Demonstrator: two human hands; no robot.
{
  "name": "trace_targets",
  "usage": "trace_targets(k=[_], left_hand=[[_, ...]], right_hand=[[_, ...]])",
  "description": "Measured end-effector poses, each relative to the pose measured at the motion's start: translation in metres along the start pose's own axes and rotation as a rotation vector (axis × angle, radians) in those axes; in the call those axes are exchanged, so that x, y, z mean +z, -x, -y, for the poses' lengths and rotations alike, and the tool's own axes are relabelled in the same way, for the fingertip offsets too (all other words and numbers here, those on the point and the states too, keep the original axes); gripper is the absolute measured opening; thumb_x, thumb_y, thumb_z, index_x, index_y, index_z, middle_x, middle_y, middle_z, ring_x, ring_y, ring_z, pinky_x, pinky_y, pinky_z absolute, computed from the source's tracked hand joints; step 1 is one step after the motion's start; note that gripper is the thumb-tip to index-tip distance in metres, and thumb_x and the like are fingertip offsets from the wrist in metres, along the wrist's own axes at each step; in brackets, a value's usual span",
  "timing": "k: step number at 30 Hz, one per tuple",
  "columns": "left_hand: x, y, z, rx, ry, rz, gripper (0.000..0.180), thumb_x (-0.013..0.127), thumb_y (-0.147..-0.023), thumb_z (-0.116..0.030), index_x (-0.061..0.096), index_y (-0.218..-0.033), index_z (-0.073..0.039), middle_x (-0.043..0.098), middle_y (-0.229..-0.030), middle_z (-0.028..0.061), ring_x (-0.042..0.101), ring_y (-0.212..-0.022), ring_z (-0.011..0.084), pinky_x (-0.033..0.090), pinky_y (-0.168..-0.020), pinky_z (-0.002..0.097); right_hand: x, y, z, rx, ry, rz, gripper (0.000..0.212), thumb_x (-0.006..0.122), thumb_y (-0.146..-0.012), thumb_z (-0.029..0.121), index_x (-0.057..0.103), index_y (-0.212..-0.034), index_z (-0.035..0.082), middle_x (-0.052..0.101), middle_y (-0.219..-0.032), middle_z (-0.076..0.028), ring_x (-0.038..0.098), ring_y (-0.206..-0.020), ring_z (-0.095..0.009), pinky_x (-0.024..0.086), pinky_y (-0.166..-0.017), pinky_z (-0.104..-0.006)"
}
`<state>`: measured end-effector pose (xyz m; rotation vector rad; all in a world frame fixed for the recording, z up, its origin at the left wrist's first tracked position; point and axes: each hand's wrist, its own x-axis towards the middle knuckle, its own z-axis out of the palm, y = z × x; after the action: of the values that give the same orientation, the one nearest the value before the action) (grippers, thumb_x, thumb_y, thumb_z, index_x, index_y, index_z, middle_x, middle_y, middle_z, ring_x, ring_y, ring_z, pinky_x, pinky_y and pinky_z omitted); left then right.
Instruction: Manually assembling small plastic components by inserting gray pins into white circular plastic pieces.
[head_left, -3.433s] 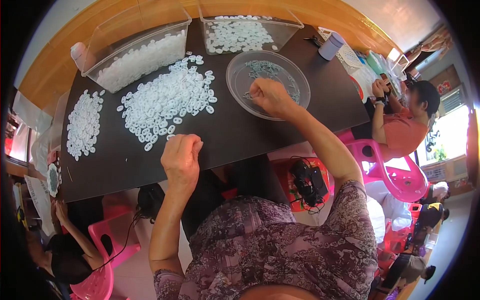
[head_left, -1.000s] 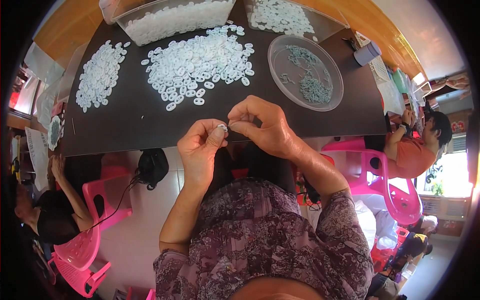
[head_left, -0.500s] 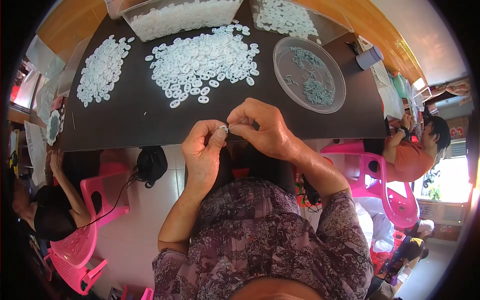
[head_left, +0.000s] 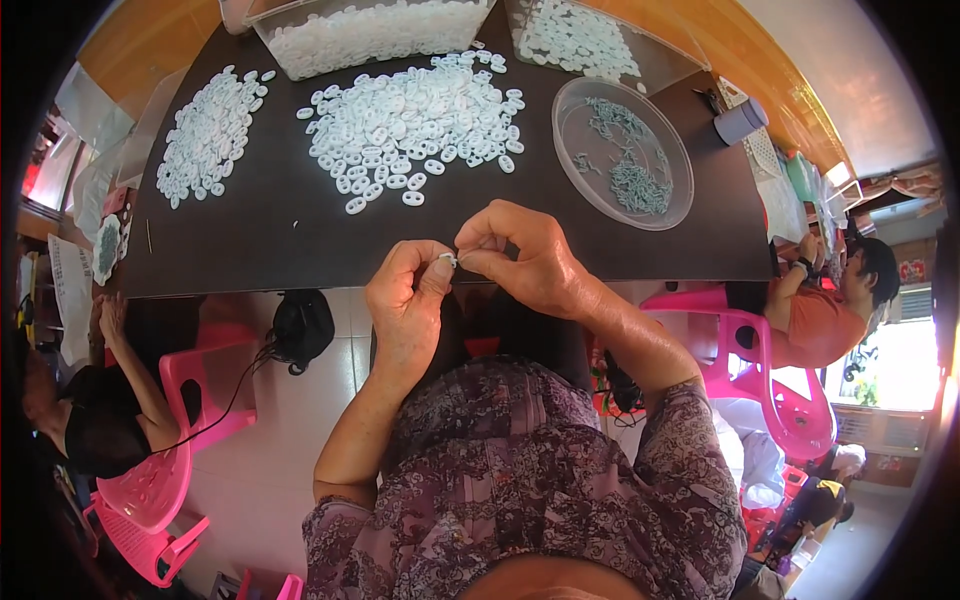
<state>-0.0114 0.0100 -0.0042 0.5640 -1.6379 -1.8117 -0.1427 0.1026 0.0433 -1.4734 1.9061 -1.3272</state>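
Note:
My left hand (head_left: 407, 298) pinches a small white oval plastic piece (head_left: 449, 258) between thumb and forefinger, over the table's near edge. My right hand (head_left: 528, 258) meets it there, thumb and fingertips pressed together at the piece's right side. Whatever those right fingertips grip is too small to make out. Beyond my hands lies a large heap of white two-holed oval pieces (head_left: 410, 115). To the right, a round clear tray (head_left: 680, 190) holds clusters of small grey-green parts (head_left: 640, 188).
Another heap of white pieces (head_left: 207, 140) lies at the left. Clear bins (head_left: 285, 55) of white pieces stand at the back. A grey-lidded jar (head_left: 740, 121) is at the right, with dark-handled scissors (head_left: 709, 98) beside it. People sit at both sides near pink chairs (head_left: 775, 400).
The view shifts slightly, so the table's things sit a little differently in the picture. My hands keep nearly the same pinch on the white piece.

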Motion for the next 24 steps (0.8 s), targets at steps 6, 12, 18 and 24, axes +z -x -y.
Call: trace_targets(k=[6, 12, 18, 24], left_hand=[[-0.0009, 0.0005, -0.001, -0.007, 0.0, 0.01, 0.009, 0.059, -0.086, -0.007, 0.058, -0.084, 0.001, 0.052, -0.076, 0.0014, 0.047, -0.067, 0.0081, 0.04, -0.061, 0.0218], [-0.0036, 0.0014, 0.0015, 0.042, -0.073, 0.015, 0.009, 0.059, -0.086, -0.007, 0.058, -0.084, 0.001, 0.052, -0.076, 0.0022, 0.048, -0.068, 0.0088, 0.04, -0.061, 0.0221], [-0.0061, 0.0001, 0.0022, 0.034, -0.099, 0.031, 0.012, 0.059, -0.088, -0.011, 0.058, -0.087, 0.001, 0.056, -0.077, 0.0003, 0.05, -0.068, 0.0065, 0.043, -0.063, 0.0198], [-0.0064, 0.0002, 0.0021, 0.039, -0.118, 0.024, 0.012, 0.059, -0.088, -0.01, 0.058, -0.087, 0.001, 0.056, -0.077, 0.0006, 0.05, -0.068, 0.0069, 0.044, -0.063, 0.0199]], right_hand=[[0.0015, 0.0008, -0.0031, 0.029, -0.05, 0.022, 0.011, 0.065, -0.077, 0.0, 0.058, -0.085, -0.001, 0.056, -0.074, -0.005, 0.056, -0.065, -0.01, 0.046, -0.057, -0.0252], [0.004, 0.0024, -0.0047, 0.086, -0.115, 0.04, 0.01, 0.064, -0.079, 0.001, 0.057, -0.085, -0.001, 0.056, -0.071, -0.003, 0.054, -0.065, -0.007, 0.045, -0.056, -0.0229], [0.0061, 0.0023, -0.0051, 0.079, -0.131, 0.036, 0.01, 0.064, -0.079, 0.001, 0.057, -0.086, -0.001, 0.055, -0.069, -0.001, 0.052, -0.064, -0.005, 0.044, -0.055, -0.0217], [0.0066, 0.0023, -0.0063, 0.094, -0.157, 0.018, 0.009, 0.063, -0.08, 0.002, 0.057, -0.086, -0.001, 0.056, -0.07, -0.001, 0.053, -0.063, -0.004, 0.044, -0.053, -0.0213]])
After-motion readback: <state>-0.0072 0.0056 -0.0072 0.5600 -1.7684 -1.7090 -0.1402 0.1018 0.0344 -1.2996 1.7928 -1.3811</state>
